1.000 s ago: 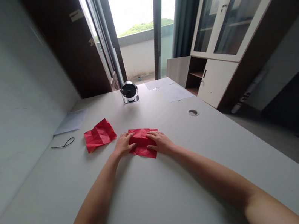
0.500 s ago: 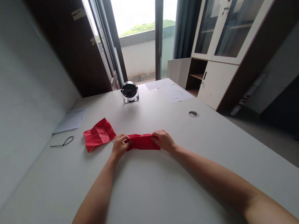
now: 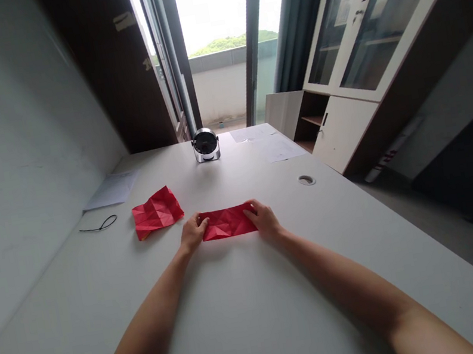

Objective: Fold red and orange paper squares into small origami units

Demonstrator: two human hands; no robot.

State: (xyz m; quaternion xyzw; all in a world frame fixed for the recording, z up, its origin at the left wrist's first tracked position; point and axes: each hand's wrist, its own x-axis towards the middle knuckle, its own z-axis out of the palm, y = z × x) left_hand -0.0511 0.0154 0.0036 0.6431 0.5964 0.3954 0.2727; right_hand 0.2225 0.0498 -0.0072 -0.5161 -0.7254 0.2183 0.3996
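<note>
A creased red paper [image 3: 228, 222] lies folded into a long rectangle on the white table [image 3: 247, 296], straight ahead of me. My left hand [image 3: 193, 232] pinches its left end, fingers closed on the paper. My right hand [image 3: 262, 218] grips its right end the same way. A second crumpled red paper [image 3: 156, 212] lies flat to the left, apart from both hands.
A small desk fan [image 3: 205, 145] stands at the far middle of the table. White sheets [image 3: 112, 190] lie at the left by the wall, others at the far right [image 3: 274, 145]. A black cable tie [image 3: 100, 226] lies near the left. A cable hole [image 3: 306, 180] is at the right.
The red paper under my palms was folded over into a narrow strip, then opened to a wider rectangle. My hands moved from its top to its two ends.
</note>
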